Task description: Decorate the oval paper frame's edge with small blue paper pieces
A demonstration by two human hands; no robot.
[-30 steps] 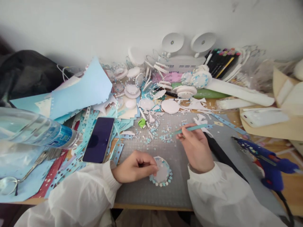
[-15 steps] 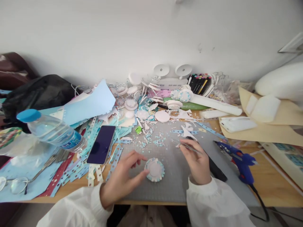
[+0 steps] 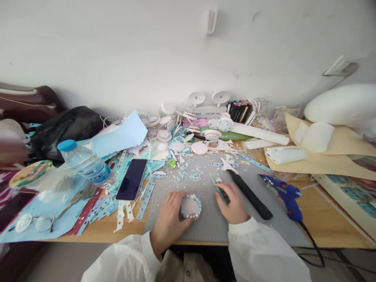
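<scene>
A round white disc (image 3: pixel 190 206) edged with small blue and white pieces lies on the grey cutting mat (image 3: pixel 205 231). Around its left side curls my left hand (image 3: pixel 170 213), fingers at the far edge and thumb at the near edge. My right hand (image 3: pixel 233 201), just right of the disc, pinches slim teal tweezers (image 3: pixel 219 192) whose tip points up and left. Whether a piece sits in the tip is too small to tell. Loose blue and white paper bits (image 3: pixel 188 174) are scattered beyond both hands.
A black-handled tool (image 3: pixel 252 196) and a blue glue gun (image 3: pixel 284 196) with its cord lie to the right. On the left are a phone (image 3: pixel 131 179), a water bottle (image 3: pixel 88 164), glasses (image 3: pixel 35 223) and paper strips. White discs (image 3: pixel 199 148) and markers (image 3: pixel 240 111) crowd the back.
My left hand has moved right and closed around the disc's edge. My right hand has come lower and nearer to the disc with the tweezers. The camera view has shifted.
</scene>
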